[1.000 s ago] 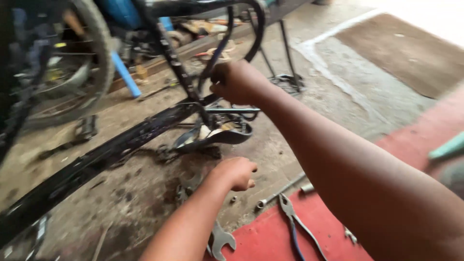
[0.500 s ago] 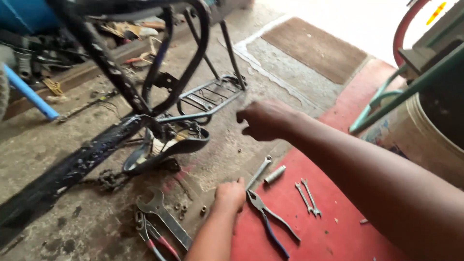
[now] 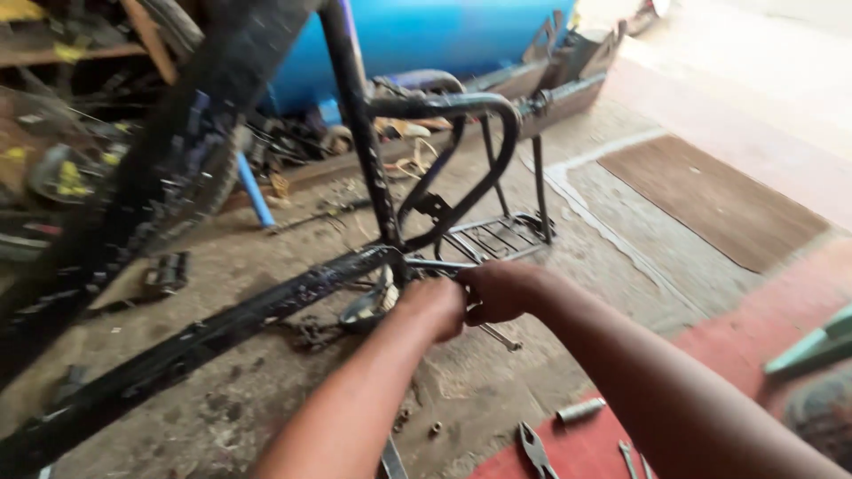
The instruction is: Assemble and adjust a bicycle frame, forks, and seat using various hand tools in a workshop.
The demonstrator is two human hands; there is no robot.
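Concrete floor below; your left hand [image 3: 437, 306] and right hand [image 3: 497, 291] close together on a spanner [image 3: 435, 264] at the frame [image 3: 355, 133]: stiff, greasy steel, so grip its shank.

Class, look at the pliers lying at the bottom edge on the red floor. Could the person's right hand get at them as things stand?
Probably yes. The right hand is up at the bicycle frame beside the left hand, but the pliers lie in the open just under the right forearm. Nothing covers them; the hand would only need to draw back.
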